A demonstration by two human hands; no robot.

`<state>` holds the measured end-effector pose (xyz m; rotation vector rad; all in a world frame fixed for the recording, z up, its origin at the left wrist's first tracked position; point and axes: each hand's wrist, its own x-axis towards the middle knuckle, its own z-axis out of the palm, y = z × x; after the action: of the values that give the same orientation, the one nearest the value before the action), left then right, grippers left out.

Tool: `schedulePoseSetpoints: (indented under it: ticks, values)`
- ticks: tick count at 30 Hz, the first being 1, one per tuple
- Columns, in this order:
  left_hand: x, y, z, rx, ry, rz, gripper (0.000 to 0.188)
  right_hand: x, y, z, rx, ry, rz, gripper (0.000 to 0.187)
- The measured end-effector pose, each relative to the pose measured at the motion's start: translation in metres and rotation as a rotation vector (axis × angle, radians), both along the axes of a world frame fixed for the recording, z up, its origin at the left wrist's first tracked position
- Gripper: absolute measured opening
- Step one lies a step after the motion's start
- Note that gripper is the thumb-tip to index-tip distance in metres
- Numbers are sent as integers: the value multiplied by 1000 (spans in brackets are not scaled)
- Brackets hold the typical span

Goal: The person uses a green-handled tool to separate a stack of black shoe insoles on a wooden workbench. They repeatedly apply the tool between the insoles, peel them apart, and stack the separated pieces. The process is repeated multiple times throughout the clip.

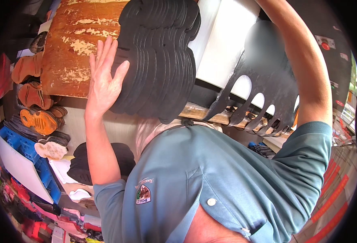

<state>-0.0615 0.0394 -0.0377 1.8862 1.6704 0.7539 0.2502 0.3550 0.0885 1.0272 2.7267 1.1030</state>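
Note:
My left hand [105, 77] is upright with its fingers stretched and thumb apart. It lies along the left side of a long stack of thin black sole-shaped pieces [158, 65], holding nothing that I can see. The stacked pieces lean in a tight, overlapping row. My right arm reaches up past the top edge at the right, so the right hand is out of the picture. Under that arm hangs a black sheet [267, 85] with rounded cut-out holes, its strips drooping over the bench's front edge. A white board [227, 40] lies between stack and sheet.
A worn brown wooden board [61, 81] is left of the stack. Several bundles of brown sole-shaped pieces [40, 121] stand further left, above a blue crate [51, 178]. More black pieces [81, 162] sit below my left forearm. A red push button [325, 46] is on the dark machine at right.

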Motion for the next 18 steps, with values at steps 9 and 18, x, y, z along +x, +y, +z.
schedulePoseSetpoints:
  ticks: [9, 18]
  values:
    - [19, 12, 62, -67, -987, 288, 72, 16, -137, 97, -271, 77, -56, 12]
    - [74, 40, 95, -214, -1928, -28, 113, 46, -293, 119, -462, 200, 125, 35]
